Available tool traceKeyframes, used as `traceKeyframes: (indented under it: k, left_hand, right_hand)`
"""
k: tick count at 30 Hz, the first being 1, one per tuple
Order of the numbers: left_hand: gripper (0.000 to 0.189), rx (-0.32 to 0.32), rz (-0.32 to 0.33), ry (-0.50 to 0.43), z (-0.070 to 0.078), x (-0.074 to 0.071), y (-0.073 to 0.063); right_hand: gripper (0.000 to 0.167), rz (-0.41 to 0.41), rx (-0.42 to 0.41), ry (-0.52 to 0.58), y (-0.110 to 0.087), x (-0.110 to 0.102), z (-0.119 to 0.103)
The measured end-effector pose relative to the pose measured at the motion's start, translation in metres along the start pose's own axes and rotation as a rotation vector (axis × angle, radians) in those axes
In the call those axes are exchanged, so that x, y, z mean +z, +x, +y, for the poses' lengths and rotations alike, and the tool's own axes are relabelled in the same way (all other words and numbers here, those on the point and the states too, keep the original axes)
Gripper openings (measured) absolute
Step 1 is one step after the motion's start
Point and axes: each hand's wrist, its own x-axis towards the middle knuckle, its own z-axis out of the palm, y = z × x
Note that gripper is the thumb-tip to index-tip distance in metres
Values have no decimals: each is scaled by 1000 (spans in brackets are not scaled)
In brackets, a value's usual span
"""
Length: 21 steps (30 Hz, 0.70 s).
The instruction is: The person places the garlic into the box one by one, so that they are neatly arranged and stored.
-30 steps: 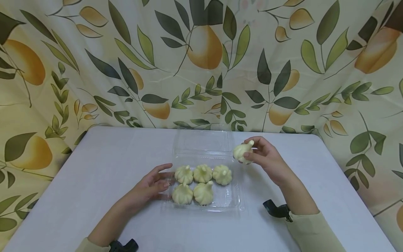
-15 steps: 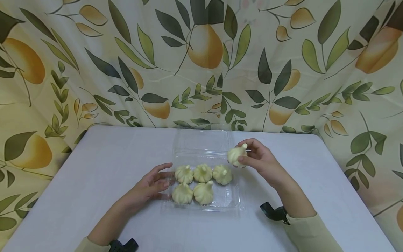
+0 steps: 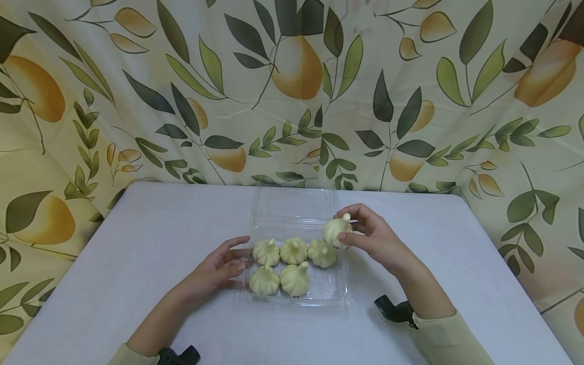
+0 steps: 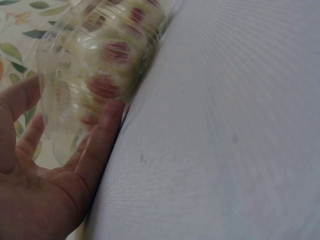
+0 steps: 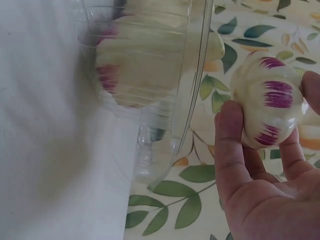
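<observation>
A pale garlic bulb (image 3: 335, 231) is held between the fingers and thumb of my right hand (image 3: 371, 238), above the back right of a clear plastic clamshell box (image 3: 335, 289). In the right wrist view the held garlic bulb (image 5: 270, 100) shows purple streaks on its underside. Several more bulbs sit in the box in two rows, among them a front-row garlic bulb (image 3: 294, 280). My left hand (image 3: 219, 268) rests against the box's left wall with its fingers spread. The left wrist view shows those extended fingers (image 4: 100, 145) touching the clear wall.
The box's transparent lid (image 3: 294, 203) lies folded back toward the far edge of the white table (image 3: 182, 218). A curtain (image 3: 292, 126) printed with fruit and leaves hangs behind. Dark wrist mounts (image 3: 394, 309) sit on both forearms.
My right hand has carried the garlic bulb left and slightly toward me, from beside the box to over its right side. My left hand and the box have stayed put.
</observation>
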Motion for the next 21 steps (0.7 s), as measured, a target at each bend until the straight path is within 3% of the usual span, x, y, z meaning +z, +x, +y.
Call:
traceKeyframes:
  k: [10, 21]
  left_hand:
    - [66, 0, -3, -3, 1, 0, 0]
    - [65, -15, 8, 9, 1, 1, 0]
  right_hand:
    - [38, -47, -14, -29, -1, 4, -2]
    - [36, -157, -45, -24, -4, 9, -4]
